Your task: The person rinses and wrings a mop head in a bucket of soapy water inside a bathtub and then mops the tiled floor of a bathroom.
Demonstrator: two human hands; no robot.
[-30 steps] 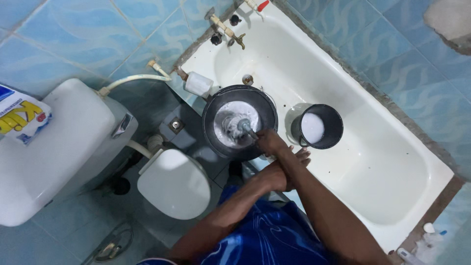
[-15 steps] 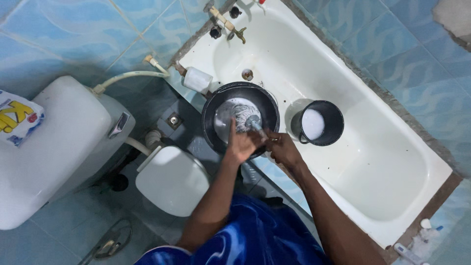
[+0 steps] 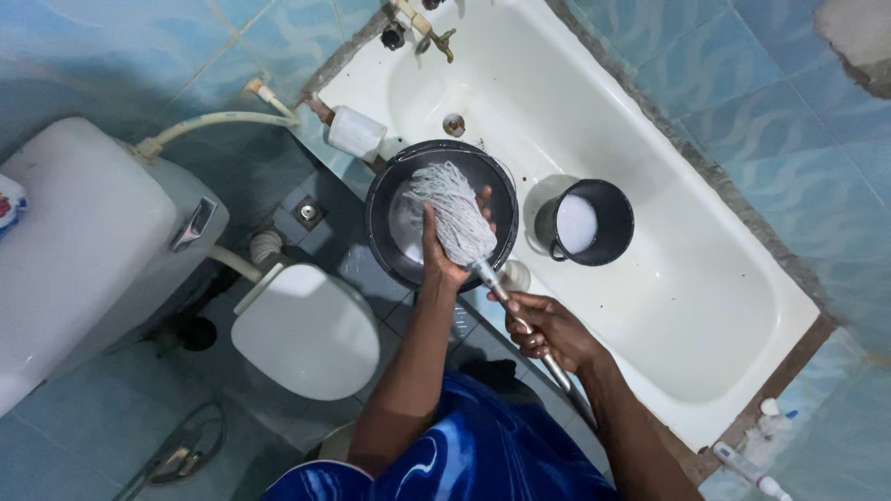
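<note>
Mop head (image 3: 455, 213) over big black bucket (image 3: 385, 190) of soapy water.

Single head-worn camera is looking steeply down from standing height, facing the bathtub (image 3: 705, 306) at right and toilet (image 3: 93, 269) at left.

Your mop (image 3: 457, 215) has a head of pale grey-white strings, bunched and lifted over the large black bucket (image 3: 390, 241) at upper centre of the frame. Its metal handle slants down to the lower right. The bucket holds whitish, soapy water.
</note>
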